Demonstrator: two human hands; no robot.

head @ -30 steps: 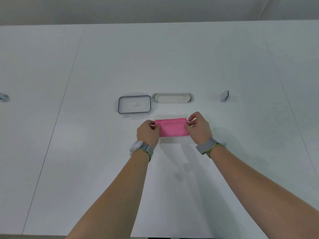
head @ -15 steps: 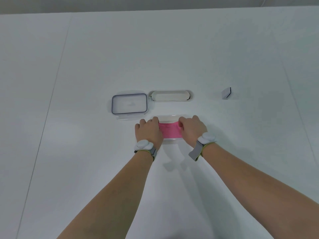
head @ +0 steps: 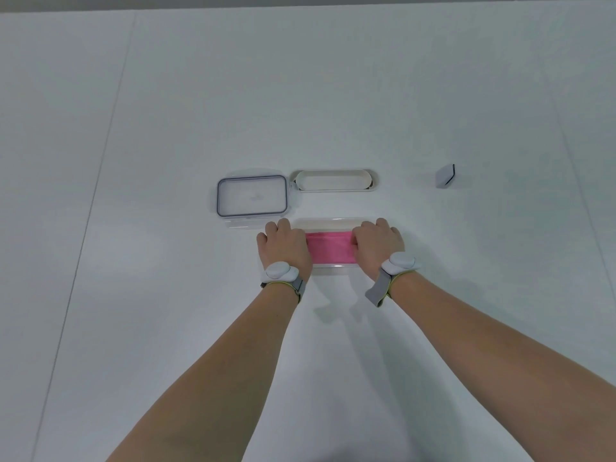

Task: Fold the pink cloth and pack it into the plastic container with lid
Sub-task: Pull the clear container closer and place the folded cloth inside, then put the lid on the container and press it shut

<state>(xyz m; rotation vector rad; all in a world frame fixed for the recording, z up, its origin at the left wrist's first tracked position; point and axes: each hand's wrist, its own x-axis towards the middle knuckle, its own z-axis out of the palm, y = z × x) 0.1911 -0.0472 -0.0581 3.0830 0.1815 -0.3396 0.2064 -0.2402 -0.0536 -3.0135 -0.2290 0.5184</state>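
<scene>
The folded pink cloth [head: 329,247] lies inside a clear plastic container [head: 328,222] in the middle of the white table. My left hand [head: 284,245] covers the cloth's left end, fingers curled down onto it. Over the cloth's right end my right hand [head: 377,242] presses the same way. Both ends of the cloth and the container's short sides are hidden under my hands. The container's clear lid with a dark seal [head: 252,196] lies flat just behind and to the left.
A shallow white oval tray [head: 333,180] sits behind the container, right of the lid. A small grey block [head: 445,176] stands further right. Seams run across the white table [head: 166,328] on both sides.
One second ago my hands held the folded cloth just above the table. They have since lowered it into the container and now press it down at both ends.
</scene>
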